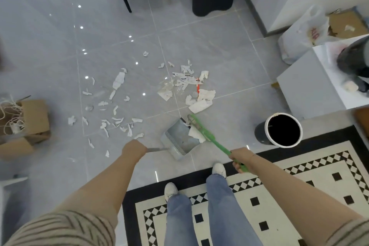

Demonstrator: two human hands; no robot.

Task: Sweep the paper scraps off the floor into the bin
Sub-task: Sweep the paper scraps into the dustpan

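The left hand (134,149) grips the thin metal handle of a grey dustpan (180,139) standing on the glossy tiled floor (209,46), mouth facing away from the person. The right hand (239,157) curls round a green broom (207,136), whose long axis slants up-left, its head at the pan's far edge with one white scrap already inside. The torn, crumpled paper scraps (199,98) lie beyond and left of the pan; the round bin (283,130) stands open to the right, nearer the right hand.
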